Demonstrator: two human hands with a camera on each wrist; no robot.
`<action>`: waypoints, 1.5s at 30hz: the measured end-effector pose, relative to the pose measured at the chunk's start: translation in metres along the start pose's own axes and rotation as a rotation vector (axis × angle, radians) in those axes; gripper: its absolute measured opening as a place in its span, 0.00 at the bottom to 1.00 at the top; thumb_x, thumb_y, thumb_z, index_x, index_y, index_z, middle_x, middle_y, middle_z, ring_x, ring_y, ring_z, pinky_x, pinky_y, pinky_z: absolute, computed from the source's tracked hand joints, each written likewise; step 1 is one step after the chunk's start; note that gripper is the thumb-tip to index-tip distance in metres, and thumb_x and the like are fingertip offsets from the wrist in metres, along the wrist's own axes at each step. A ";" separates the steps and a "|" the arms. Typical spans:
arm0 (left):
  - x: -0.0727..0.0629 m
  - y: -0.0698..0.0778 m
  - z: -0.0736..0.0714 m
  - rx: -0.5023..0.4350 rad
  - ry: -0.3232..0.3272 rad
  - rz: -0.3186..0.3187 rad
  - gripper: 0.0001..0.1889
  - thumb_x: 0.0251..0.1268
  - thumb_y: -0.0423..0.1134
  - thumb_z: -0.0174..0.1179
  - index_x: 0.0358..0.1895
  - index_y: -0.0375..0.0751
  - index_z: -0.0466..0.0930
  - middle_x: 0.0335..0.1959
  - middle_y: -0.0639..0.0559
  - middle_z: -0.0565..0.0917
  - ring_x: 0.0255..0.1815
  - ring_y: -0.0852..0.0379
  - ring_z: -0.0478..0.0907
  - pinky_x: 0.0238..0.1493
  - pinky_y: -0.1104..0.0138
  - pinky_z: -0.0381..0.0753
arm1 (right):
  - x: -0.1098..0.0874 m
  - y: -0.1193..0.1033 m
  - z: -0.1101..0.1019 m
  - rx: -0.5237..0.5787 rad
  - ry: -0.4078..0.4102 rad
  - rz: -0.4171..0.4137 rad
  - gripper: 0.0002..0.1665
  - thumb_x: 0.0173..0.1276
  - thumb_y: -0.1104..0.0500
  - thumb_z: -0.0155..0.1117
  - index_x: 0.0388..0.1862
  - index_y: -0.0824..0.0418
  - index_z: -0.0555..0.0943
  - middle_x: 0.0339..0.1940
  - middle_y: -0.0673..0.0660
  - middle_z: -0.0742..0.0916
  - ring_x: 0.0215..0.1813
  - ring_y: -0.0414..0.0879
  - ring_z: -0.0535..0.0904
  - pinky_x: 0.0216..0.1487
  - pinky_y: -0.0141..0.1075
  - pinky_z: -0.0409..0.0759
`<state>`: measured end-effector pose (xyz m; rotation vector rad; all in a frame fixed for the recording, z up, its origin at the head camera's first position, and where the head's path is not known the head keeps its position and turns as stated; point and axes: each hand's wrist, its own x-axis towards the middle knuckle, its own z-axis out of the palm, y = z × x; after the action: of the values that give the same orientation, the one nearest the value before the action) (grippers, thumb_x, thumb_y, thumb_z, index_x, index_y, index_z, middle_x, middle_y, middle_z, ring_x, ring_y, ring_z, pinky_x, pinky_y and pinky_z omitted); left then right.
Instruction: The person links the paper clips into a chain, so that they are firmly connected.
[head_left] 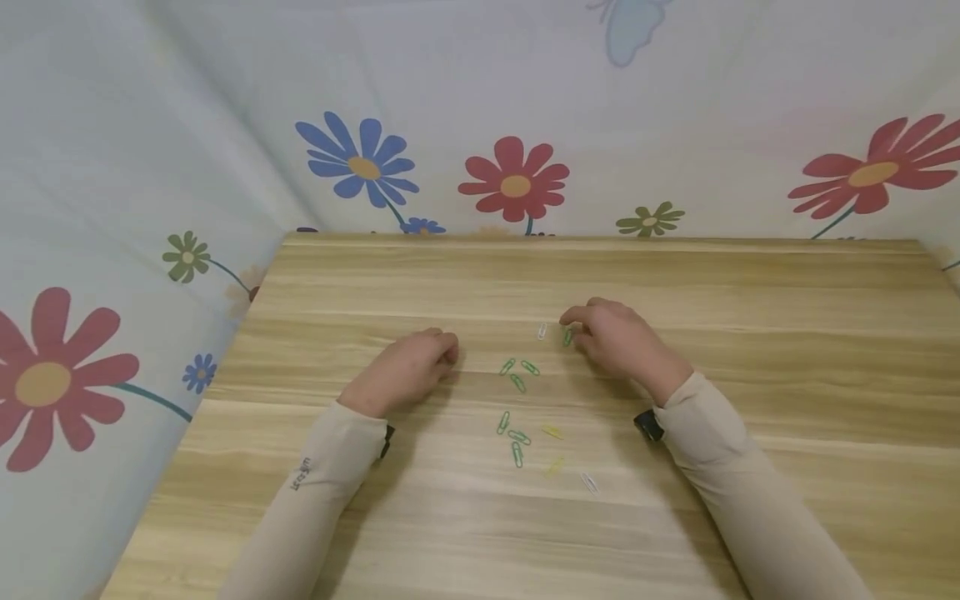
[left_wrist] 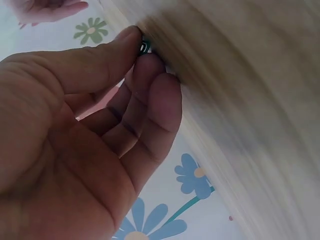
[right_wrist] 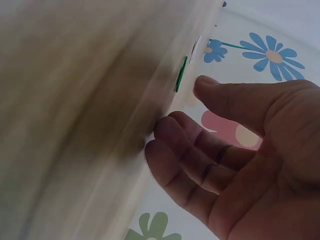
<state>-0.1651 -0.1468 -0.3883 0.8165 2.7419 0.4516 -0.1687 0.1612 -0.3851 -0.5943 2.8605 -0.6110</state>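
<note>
Head view: the left hand point(head_left: 405, 367) rests low over the table point(head_left: 810, 333), its fingers bent inward, left of the clips; what it holds is hidden from here. The right hand point(head_left: 624, 340) is over on the other side, thumb and forefinger apart, with a green clip point(head_left: 567, 337) lying near their tips and a white clip point(head_left: 542, 331) just left of that. Nearer the person lie three green clips point(head_left: 518, 383) in a loose group, then a lower trio point(head_left: 519, 437), also green, close together. Right of the trio are two yellow clips point(head_left: 552, 432), and nearest the person is a second white clip point(head_left: 590, 482). Flowers cover the wall point(head_left: 450, 75) behind.

Left wrist view: the left hand's thumb and a finger pinch a small green piece point(left_wrist: 144, 47), mostly hidden by the fingertips, close to the table.

Right wrist view: the right hand's fingers bend loosely, grasping nothing, the thumb well apart from them. The green clip lies flat on the table beyond the fingertips, the white one past it.
</note>
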 end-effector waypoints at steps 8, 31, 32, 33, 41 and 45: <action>0.000 0.001 -0.004 -0.072 -0.001 -0.037 0.08 0.72 0.27 0.54 0.46 0.37 0.82 0.45 0.45 0.85 0.48 0.50 0.82 0.51 0.57 0.81 | 0.001 -0.004 0.000 -0.079 -0.047 -0.023 0.12 0.70 0.66 0.66 0.50 0.61 0.86 0.38 0.56 0.81 0.38 0.50 0.76 0.44 0.47 0.78; 0.001 0.009 -0.015 -0.358 0.117 0.002 0.15 0.73 0.29 0.54 0.56 0.41 0.84 0.39 0.52 0.79 0.40 0.53 0.73 0.45 0.60 0.77 | -0.001 0.000 0.001 0.003 -0.191 0.079 0.02 0.58 0.65 0.61 0.29 0.61 0.77 0.26 0.53 0.80 0.29 0.48 0.74 0.31 0.39 0.74; 0.001 0.010 -0.016 -0.373 0.126 0.005 0.15 0.72 0.29 0.54 0.57 0.41 0.84 0.39 0.52 0.79 0.40 0.53 0.74 0.45 0.60 0.77 | -0.001 0.001 0.001 0.008 -0.197 0.085 0.02 0.58 0.65 0.61 0.29 0.60 0.77 0.26 0.53 0.80 0.28 0.48 0.75 0.31 0.39 0.74; 0.001 0.010 -0.016 -0.386 0.133 0.005 0.15 0.72 0.29 0.55 0.57 0.41 0.83 0.40 0.52 0.79 0.41 0.53 0.74 0.45 0.60 0.77 | 0.000 0.001 0.001 0.012 -0.202 0.089 0.02 0.57 0.65 0.62 0.29 0.61 0.77 0.26 0.54 0.80 0.29 0.48 0.75 0.31 0.39 0.74; 0.002 0.016 -0.023 -0.542 0.213 0.001 0.18 0.73 0.27 0.58 0.62 0.44 0.81 0.40 0.52 0.83 0.44 0.54 0.79 0.50 0.59 0.81 | 0.001 0.001 0.004 0.021 -0.217 0.081 0.03 0.56 0.63 0.63 0.27 0.59 0.77 0.25 0.53 0.79 0.28 0.47 0.74 0.29 0.38 0.72; 0.002 0.022 -0.029 -0.580 0.285 0.037 0.20 0.69 0.25 0.61 0.61 0.43 0.82 0.38 0.51 0.86 0.40 0.56 0.82 0.46 0.60 0.82 | -0.001 0.002 0.002 0.034 -0.170 0.021 0.05 0.55 0.64 0.62 0.24 0.58 0.74 0.22 0.52 0.77 0.26 0.46 0.71 0.29 0.37 0.69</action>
<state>-0.1654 -0.1346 -0.3542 0.6824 2.5977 1.3785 -0.1680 0.1622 -0.3876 -0.5807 2.6891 -0.5750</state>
